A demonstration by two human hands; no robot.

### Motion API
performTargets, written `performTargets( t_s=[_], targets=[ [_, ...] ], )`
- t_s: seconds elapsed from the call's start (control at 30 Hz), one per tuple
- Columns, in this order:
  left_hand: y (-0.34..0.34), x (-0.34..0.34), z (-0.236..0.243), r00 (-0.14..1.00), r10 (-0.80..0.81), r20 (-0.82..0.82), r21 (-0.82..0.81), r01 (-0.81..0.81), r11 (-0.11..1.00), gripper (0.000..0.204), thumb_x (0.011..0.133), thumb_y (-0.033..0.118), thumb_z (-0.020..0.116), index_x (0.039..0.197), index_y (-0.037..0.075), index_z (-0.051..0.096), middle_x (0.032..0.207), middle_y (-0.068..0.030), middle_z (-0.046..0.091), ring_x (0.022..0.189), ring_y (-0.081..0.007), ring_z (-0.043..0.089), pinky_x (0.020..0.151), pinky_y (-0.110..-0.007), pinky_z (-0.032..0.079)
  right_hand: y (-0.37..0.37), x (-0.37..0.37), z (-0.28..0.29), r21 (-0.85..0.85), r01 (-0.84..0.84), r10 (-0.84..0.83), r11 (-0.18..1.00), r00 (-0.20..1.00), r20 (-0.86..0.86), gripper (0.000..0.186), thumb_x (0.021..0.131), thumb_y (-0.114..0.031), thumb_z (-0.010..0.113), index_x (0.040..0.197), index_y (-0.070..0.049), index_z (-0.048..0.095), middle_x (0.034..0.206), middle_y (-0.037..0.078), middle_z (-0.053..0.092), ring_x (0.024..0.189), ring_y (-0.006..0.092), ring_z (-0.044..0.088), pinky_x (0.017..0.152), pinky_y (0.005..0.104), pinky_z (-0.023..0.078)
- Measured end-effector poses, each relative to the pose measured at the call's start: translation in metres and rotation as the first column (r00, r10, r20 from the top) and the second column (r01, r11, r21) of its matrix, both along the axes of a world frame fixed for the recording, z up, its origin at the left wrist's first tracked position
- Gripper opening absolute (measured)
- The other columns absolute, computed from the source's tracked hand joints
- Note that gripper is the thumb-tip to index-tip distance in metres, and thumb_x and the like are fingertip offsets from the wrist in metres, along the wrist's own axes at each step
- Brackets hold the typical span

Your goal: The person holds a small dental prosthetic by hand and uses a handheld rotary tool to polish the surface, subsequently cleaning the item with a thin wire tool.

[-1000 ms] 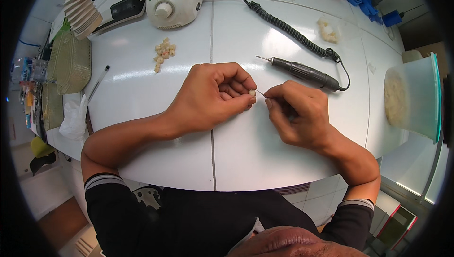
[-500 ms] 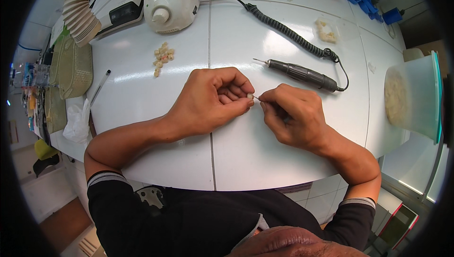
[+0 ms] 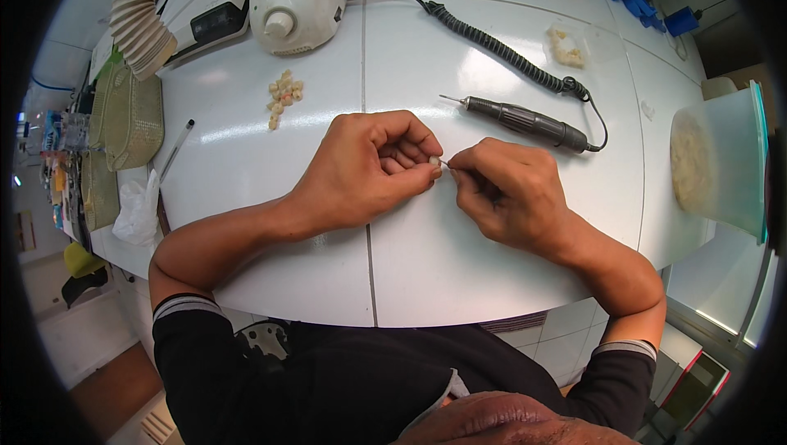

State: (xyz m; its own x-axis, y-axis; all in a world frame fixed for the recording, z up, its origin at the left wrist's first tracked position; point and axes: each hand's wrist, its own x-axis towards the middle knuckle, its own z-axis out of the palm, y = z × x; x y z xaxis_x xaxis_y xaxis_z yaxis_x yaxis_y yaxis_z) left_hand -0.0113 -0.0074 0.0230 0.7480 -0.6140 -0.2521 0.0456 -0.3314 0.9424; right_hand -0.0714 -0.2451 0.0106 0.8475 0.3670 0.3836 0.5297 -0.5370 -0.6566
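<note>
While left hand (image 3: 354, 173) pinches pale piece (image 3: 434, 161) | right hand (image 3: 518, 191) grips pin (image 3: 444, 164) | tabletop edge (image 3: 443, 322) apart

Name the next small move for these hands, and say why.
Probably, the right hand should guide the thin tool against the small pale piece while the left hand holds it steady: the left hand pinches the piece, and the tool points at it from close by, though whether they touch is too small to tell.

Right grip (image 3: 518, 189) sits closer to left grip (image 3: 361, 168) than one second earlier, gap between them narrower. Thin tool (image 3: 444, 164) comes leftward; earlier just short of small pale piece (image 3: 434, 161), now apparently touches it, contact too tiny to confirm.
</note>
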Motion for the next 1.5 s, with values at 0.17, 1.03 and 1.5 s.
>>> performTargets(
  t_s=[0.17,1.03,1.5],
  targets=[
    [-0.0003,0.0,0.002,1.0,-0.013,-0.005,0.005,0.013,1.0,0.019,0.099,0.006,0.082,0.114,-0.003,0.076,0.1,-0.0029,0.077,0.09,-0.0055,0.073,0.082,-0.019,0.058,-0.0008,0.0001,-0.0009,0.0,-0.006,0.006,1.0,1.0,-0.013,0.015,0.084,0.006,0.079,0.091,-0.001,0.069,0.078,0.013,0.069,0.064,0.0316,0.069,0.059,0.0409,0.054],
    [0.0038,0.0018,-0.0023,0.999,-0.047,0.027,-0.009,0.047,0.999,0.022,0.102,0.007,0.08,0.121,-0.003,0.074,0.105,-0.0049,0.078,0.096,-0.0065,0.074,0.085,-0.02,0.059,-0.0005,0.0001,-0.0019,0.047,0.003,-0.001,0.999,0.999,-0.038,0.01,0.086,0.006,0.078,0.092,0.001,0.071,0.079,0.013,0.071,0.062,0.03,0.069,0.058,0.0388,0.055],
    [0.0027,0.0004,-0.0035,0.999,-0.046,0.018,-0.005,0.046,0.999,0.022,0.102,0.007,0.08,0.121,-0.003,0.074,0.105,-0.0034,0.077,0.095,-0.0055,0.072,0.084,-0.019,0.058,-0.0008,0.0002,-0.0007,0.029,0.01,-0.009,1.0,1.0,-0.029,0.01,0.086,0.006,0.078,0.093,0.0,0.073,0.08,0.012,0.071,0.061,0.0278,0.069,0.057,0.038,0.054]
  ],
)
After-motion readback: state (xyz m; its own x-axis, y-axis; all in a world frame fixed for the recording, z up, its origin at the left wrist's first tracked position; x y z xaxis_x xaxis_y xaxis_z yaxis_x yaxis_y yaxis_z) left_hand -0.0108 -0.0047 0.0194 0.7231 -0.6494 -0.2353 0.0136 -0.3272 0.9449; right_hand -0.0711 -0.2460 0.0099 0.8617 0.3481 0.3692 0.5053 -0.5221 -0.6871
